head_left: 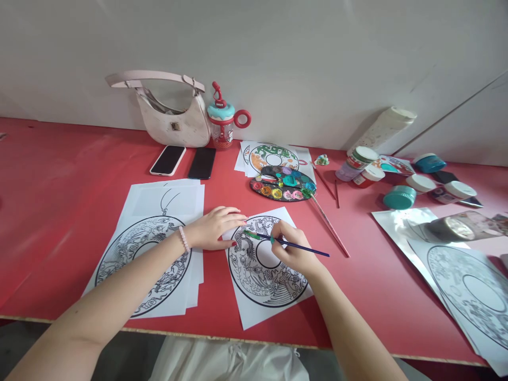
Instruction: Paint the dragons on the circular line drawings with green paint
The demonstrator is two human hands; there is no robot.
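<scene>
My right hand (pixel 293 246) pinches a dark blue paintbrush (pixel 305 248), its bristles green with paint at the upper left of a printed drawing (pixel 268 288). A small green patch shows on the paper beside the bristles. The drawing is a black-outlined ring of dragon and phoenix figures. With fingers stretched out, my left hand (pixel 216 228) lies flat at the sheet's left edge, a beaded bracelet on its wrist. Beyond the sheet sits a black paint palette (pixel 273 194) with several colours, and a second paintbrush (pixel 331 225) leans from its right end.
Left lies a stack of printed sheets (pixel 159 203). Behind are a white phone (pixel 169 160), a black phone (pixel 202 163), a handbag (pixel 174 127) and a straw cup (pixel 222 124). Several paint jars (pixel 400 197) stand right, near another printed sheet (pixel 456 296). The red table's front edge (pixel 222 337) is close.
</scene>
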